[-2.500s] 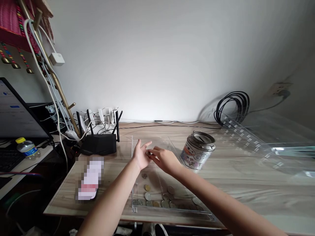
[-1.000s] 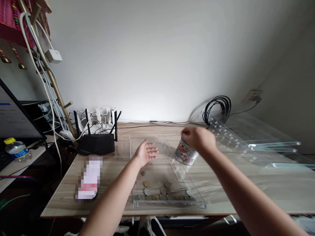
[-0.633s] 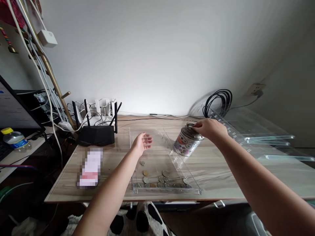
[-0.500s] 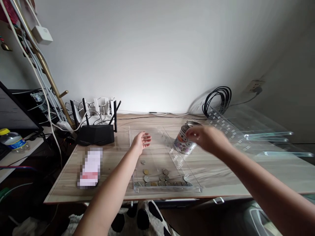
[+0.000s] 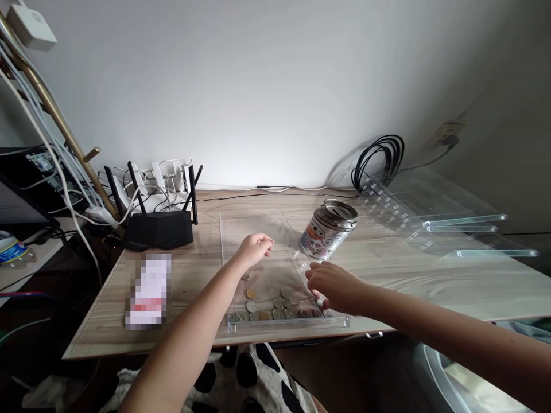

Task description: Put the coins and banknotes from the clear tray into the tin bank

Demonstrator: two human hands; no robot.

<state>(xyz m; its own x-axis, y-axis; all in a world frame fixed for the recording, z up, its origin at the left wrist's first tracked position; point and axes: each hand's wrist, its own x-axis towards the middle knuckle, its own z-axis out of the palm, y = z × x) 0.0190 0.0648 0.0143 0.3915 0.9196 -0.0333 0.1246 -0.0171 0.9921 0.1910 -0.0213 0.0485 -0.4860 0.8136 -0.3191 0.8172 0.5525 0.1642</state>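
Observation:
My left hand [image 5: 257,248] is over the middle of a clear plastic tray [image 5: 287,326], its fingers curled in with nothing visible in them. Low over the tray's right side, my right hand [image 5: 333,285] has its fingers drawn together, thumb down. A small pale spot shows by its fingertips, too small to make out. Several silver coins [image 5: 278,314] and a yellowish coin [image 5: 251,293] lie in the tray, many lined up along its front lip. Just behind my right hand stands a printed metal can [image 5: 323,235] with a slot in its lid.
A black router [image 5: 157,230] stands at the back left, with a blurred-out phone-shaped object [image 5: 148,291] in front. Clear plastic panels [image 5: 465,225] lie at the right. A black cable coil [image 5: 379,163] leans on the wall. A gold pole [image 5: 55,115] with cables rises at the left.
My right hand has come down from the can's top to the tray's right side, leaving the lid in sight. My left hand has curled its fingers. The view has shifted slightly.

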